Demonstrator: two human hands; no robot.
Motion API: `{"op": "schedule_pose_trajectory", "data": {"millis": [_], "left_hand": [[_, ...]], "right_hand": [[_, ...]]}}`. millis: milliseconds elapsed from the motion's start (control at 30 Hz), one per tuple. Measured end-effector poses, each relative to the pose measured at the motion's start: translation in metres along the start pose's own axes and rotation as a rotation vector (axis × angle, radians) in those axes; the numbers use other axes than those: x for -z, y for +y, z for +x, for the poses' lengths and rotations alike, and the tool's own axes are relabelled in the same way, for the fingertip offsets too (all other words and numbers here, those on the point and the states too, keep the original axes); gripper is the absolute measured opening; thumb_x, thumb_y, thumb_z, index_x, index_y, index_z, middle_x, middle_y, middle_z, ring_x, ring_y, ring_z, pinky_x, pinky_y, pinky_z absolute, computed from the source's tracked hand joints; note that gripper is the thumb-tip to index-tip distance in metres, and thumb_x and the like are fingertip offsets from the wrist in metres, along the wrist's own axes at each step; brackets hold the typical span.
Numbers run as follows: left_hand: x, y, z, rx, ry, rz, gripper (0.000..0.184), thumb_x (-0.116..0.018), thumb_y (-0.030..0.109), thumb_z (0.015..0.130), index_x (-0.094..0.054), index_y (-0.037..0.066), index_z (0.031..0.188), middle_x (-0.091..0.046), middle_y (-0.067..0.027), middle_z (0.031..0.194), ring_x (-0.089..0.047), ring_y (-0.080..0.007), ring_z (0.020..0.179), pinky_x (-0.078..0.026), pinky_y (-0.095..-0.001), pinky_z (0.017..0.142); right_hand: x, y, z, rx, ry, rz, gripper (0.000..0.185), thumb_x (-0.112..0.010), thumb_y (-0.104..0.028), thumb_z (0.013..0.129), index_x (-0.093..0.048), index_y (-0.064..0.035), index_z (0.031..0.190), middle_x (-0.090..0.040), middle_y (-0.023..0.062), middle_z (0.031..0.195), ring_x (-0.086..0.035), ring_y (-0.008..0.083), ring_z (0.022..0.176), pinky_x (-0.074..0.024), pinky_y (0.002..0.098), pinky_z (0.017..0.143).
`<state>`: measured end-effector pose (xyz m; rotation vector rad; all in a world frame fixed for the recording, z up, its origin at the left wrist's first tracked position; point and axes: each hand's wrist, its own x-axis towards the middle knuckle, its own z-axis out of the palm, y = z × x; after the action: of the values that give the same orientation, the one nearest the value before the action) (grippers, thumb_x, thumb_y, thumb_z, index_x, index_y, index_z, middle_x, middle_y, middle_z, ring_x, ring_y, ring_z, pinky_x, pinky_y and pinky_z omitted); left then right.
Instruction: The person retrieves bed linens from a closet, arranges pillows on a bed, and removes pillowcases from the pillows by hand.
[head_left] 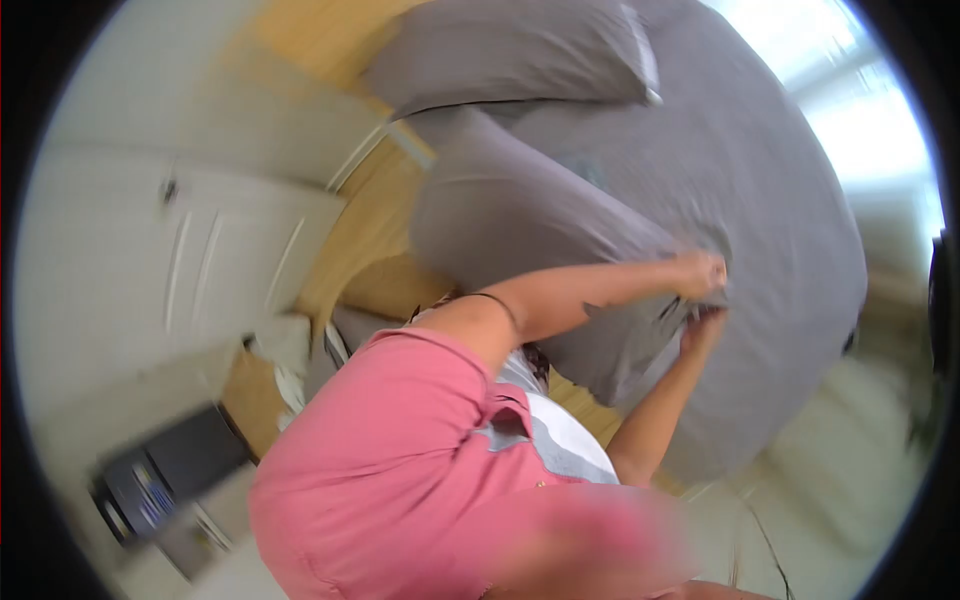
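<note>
A grey pillow (pixel 520 210) lies slanted at the edge of a grey-covered bed (pixel 770 210). My left hand (pixel 702 275) is closed on the grey pillow fabric at the pillow's right end. Just below it, my right hand (pixel 704 325) has its fingers pressed together on the same bunched fabric. The two hands are close together, and the cloth hangs in folds beneath them. Motion blurs the finger details somewhat.
A second grey pillow (pixel 520 55) lies at the top of the bed. Left are a white door (pixel 220 250) and a dark box-like object (pixel 180 465). Wooden floor (pixel 355 225) shows beside the bed. A bright window (pixel 860 110) is at upper right, and a thin cable (pixel 768 540) lies at lower right.
</note>
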<state>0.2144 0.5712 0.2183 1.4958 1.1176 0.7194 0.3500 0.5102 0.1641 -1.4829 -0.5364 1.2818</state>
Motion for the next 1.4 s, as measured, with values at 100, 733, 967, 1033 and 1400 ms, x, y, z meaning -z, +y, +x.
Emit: {"op": "schedule_pose_trajectory", "data": {"millis": [100,733,967,1033,1400], "left_hand": [[0.038,-0.010,-0.039,0.051,-0.027,0.082,0.033,-0.051,0.033,0.082,-0.055,0.008,0.104,-0.051,-0.0153,0.118,-0.047,-0.0306,0.111,-0.036,-0.0442,0.090],[0.059,-0.353,-0.652,1.478,1.448,-0.441,0.036,-0.049,0.023,0.079,-0.053,0.001,0.107,-0.057,-0.0218,0.100,-0.054,-0.0338,0.097,-0.042,-0.0420,0.080],[-0.006,-0.497,-0.776,1.460,1.816,-1.103,0.046,-0.056,0.035,0.079,-0.053,-0.005,0.101,-0.060,-0.0186,0.092,-0.058,-0.0316,0.083,-0.043,-0.0438,0.073],[0.014,-0.514,-0.792,1.477,2.128,-1.221,0.051,-0.058,0.040,0.078,-0.052,-0.005,0.103,-0.060,-0.0146,0.088,-0.057,-0.0272,0.078,-0.043,-0.0410,0.071],[0.009,-0.630,-0.869,0.328,2.954,-1.877,0.055,-0.056,0.044,0.082,-0.046,0.002,0.116,-0.050,-0.0057,0.105,-0.046,-0.0170,0.083,-0.039,-0.0350,0.070]], "right_hand": [[-0.006,-0.013,-0.014,0.018,-0.197,-0.141,0.060,-0.040,-0.052,0.086,-0.032,-0.0143,0.133,-0.029,0.0081,0.139,-0.028,0.0260,0.126,-0.0234,0.0532,0.096],[-0.293,0.079,-0.040,0.877,-0.541,-1.312,0.017,-0.053,-0.011,0.082,-0.059,-0.0035,0.095,-0.060,0.0096,0.084,-0.057,0.0178,0.063,-0.0471,0.0294,0.057],[-0.349,0.319,-0.280,0.252,-1.580,-1.497,0.012,-0.054,-0.001,0.079,-0.058,-0.0023,0.091,-0.057,0.0033,0.082,-0.054,0.0113,0.072,-0.0456,0.0243,0.065],[-0.358,0.364,-0.308,0.230,-1.735,-1.600,0.010,-0.056,-0.004,0.082,-0.058,-0.0021,0.092,-0.056,0.0031,0.079,-0.053,0.0095,0.070,-0.0463,0.0246,0.063],[-0.425,0.430,-0.288,-0.266,-1.328,-1.802,0.012,-0.054,-0.011,0.086,-0.056,-0.0026,0.094,-0.057,0.0035,0.079,-0.054,0.0089,0.063,-0.0454,0.0211,0.059]]}}
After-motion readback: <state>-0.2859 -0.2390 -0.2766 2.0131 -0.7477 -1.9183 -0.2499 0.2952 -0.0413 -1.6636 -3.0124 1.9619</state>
